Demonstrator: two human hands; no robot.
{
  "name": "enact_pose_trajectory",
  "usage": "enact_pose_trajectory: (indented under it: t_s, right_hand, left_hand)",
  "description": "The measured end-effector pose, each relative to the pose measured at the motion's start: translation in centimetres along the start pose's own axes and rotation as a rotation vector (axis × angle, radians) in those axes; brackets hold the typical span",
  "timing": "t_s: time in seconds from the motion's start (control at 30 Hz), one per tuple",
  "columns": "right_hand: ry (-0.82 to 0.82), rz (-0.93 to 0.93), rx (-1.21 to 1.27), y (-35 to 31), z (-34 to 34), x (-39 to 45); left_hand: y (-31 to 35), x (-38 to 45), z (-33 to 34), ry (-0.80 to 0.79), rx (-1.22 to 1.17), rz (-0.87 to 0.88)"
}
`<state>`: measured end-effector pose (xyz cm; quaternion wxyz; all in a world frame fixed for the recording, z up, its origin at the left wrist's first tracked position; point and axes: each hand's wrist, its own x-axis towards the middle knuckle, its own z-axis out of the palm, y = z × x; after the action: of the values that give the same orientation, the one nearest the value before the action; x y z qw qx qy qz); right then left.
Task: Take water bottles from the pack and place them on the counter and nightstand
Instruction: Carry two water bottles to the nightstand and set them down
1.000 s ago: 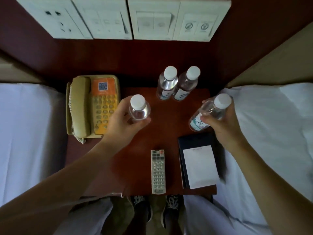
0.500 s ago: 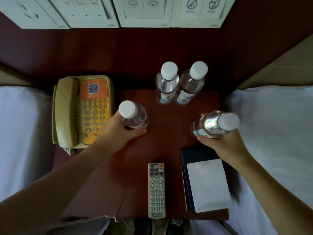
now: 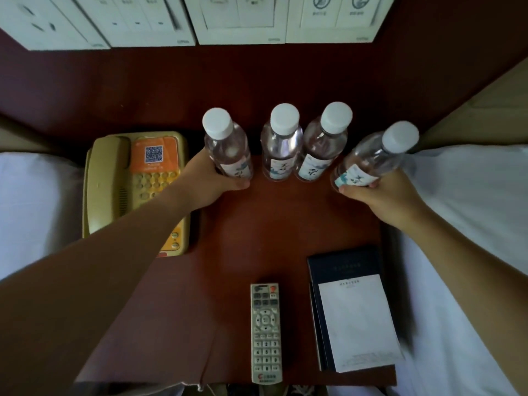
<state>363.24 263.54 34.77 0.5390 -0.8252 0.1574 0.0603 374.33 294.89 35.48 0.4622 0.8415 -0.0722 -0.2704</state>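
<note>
bottles (image 3: 227, 150) moved back — flanking standing pair (image 3: 303, 150)

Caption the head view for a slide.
Both hands, left hand and right hand, set water bottles beside two on the nightstand.

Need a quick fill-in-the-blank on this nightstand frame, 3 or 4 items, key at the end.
1. Counting held and standing ones, ____ water bottles show on the nightstand.
2. The left hand grips the bottle nearest the ____.
3. The bottle in the right hand tilts toward the ____ bed.
4. Between the remote and the right bed lies a dark folder topped with a white ____.

Missing words: four; telephone; right; notepad
</note>
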Motion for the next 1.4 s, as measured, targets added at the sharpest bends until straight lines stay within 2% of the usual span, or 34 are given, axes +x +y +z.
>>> enact_pose_trajectory:
  t_s: [0.13,0.5,0.87,1.4]
  right_hand:
    - [-0.051,0.026,-0.043,-0.3,-0.4,1.4]
    - [-0.16,0.089,-0.087,-1.0,-0.3,2.0]
    - [-0.168,0.081,-0.107,-0.5,-0.5,2.3]
    - [-0.176,0.056,-0.116,-0.3,-0.1,2.7]
  left_hand:
    - [0.0,0.6,0.1,-0.015,0.06,-0.041]
    - [0.3,1.2,0.4,-0.059,0.044,-0.031]
    - [0.5,1.5,0.8,-0.1,0.039,-0.019]
    - [-0.2,1.5,1.0,-0.075,0.017,-0.009]
